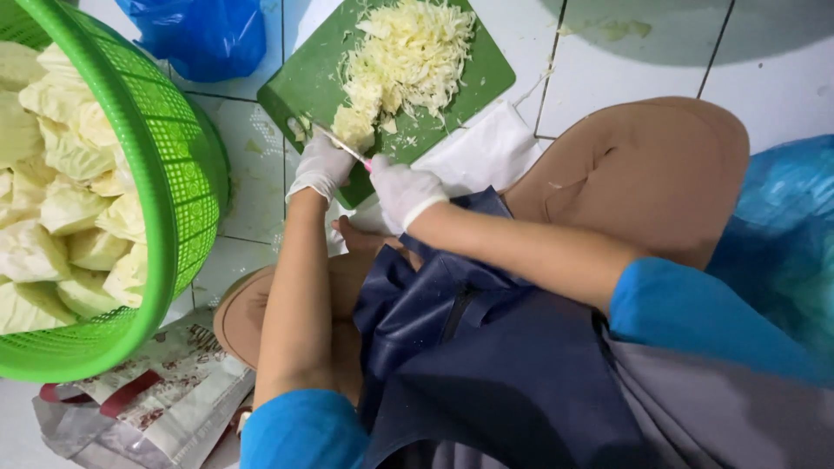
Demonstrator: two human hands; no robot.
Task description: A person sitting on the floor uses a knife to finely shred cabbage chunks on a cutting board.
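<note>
on the near edge of the green cutting board (308, 82) sits the uncut cabbage chunk (354, 127), pale yellow-green, w/ the big heap of shredded cabbage (413, 54) piled just beyond it toward the far right of the board. chunk lies directly ahead of both hands, slightly closer to the left hand (320, 167), which is gloved in white and rests at the chunk's near-left side, fingers curled down by it as if steadying; can't tell if they actually press on it or just sit beside it. right hand (403, 193), also gloved, is closed round a pinkish handle; the knife (340, 144) runs from that fist toward the far left, blade long axis slanting across the near face of the chunk, blade tip end near the left fingers. so blade sits betw. the two hands, chunk just past it. which hand is nearer: left, by a small margin.

further out: board lies on white tiled floor (608, 78), a white cloth or bag (486, 152) tucked under its near right corner. green mesh basket (165, 174) at left holds large cabbage pieces, well apart from the board. blue plastic bag (204, 33) at far left, another blue bag at right edge. person sits w/ dark blue apron (469, 347) over the lap, crumpled printed wrapper (165, 391) near left on the floor.
</note>
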